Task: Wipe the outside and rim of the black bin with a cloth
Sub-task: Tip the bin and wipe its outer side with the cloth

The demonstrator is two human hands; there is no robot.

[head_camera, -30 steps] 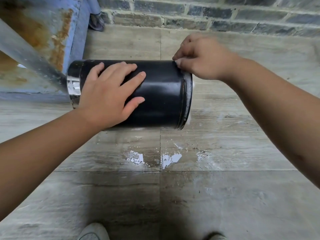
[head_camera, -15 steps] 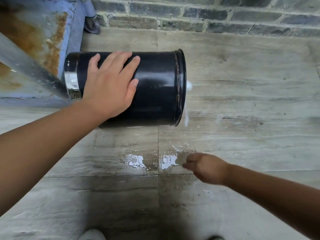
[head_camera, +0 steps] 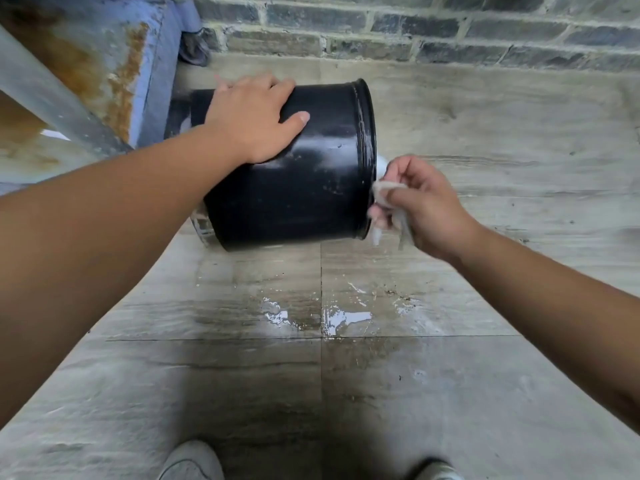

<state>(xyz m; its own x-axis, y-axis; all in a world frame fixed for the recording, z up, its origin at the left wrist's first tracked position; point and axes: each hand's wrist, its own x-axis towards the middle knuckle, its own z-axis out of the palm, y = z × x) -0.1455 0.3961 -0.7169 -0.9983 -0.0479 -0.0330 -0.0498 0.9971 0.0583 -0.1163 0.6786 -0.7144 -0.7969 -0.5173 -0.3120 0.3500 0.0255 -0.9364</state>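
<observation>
Wet grey floor tiles (head_camera: 381,393) run to a brick wall (head_camera: 415,26). On them I have one black bin (head_camera: 311,181) lying on its side, mouth to the right. My left hand (head_camera: 252,123) lies flat and open on its wall, steadying it. My right hand (head_camera: 419,206) pinches one pale cloth (head_camera: 386,194) against the rim (head_camera: 369,150). I judge the rim wipe underway; the glossy wall may be done, the underside unseen. Two shoes (head_camera: 192,460) show below.

No readable text, labels, brands or numbers anywhere in view.
</observation>
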